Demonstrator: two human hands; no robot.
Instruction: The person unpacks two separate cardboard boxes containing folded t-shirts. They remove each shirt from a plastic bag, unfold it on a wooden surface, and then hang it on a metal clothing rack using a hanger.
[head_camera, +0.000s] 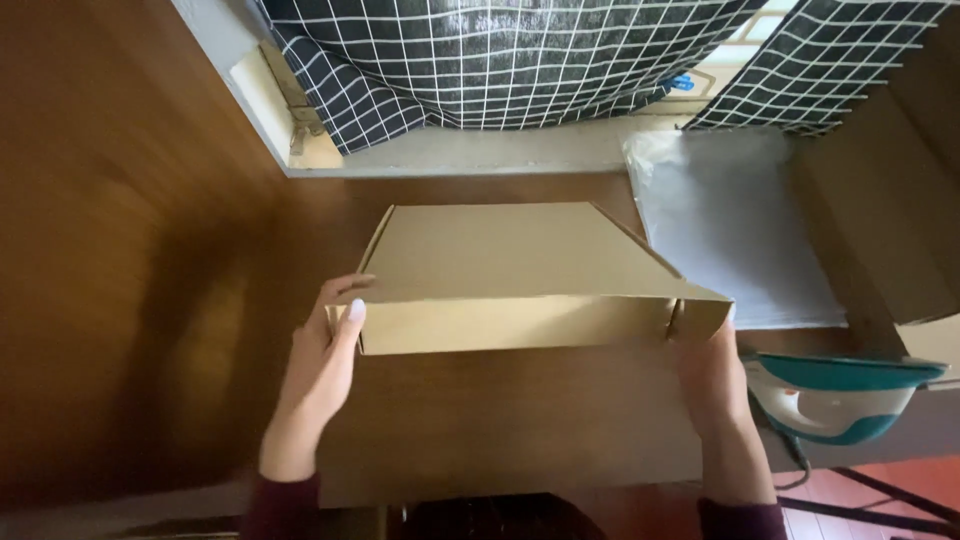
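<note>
A flat cardboard box (520, 275), plain brown and closed, lies on the wooden tabletop (180, 300) right in front of the person, its long front wall facing them and its lid sloping slightly up toward the far side. The right front corner shows a small tucked flap slightly ajar.

The left hand (325, 355) grips the box at its left front corner: the thumb lies up along the front wall, and the fingers curl over the top edge onto the lid, so the hand is half closed around that corner. The right hand (712, 375) is at the opposite front corner, pressed against the box's right end; its fingers go under or behind the cardboard, so I cannot tell how far they are spread, only that the hand touches the box there. Both wrists come out of dark maroon sleeves.

Under the box's near edge a second flat sheet of cardboard (510, 430) lies on the tabletop, reaching toward the person. Just beside the right hand, at the tabletop's right edge, sits a teal and white clothes iron (840, 395) with its cord hanging down. Beyond the box to the right lies a clear plastic bag (735, 230), and next to it a tall cardboard panel (890, 220). At the far side, dark fabric with a white grid (500, 60) hangs over a pale ledge.
</note>
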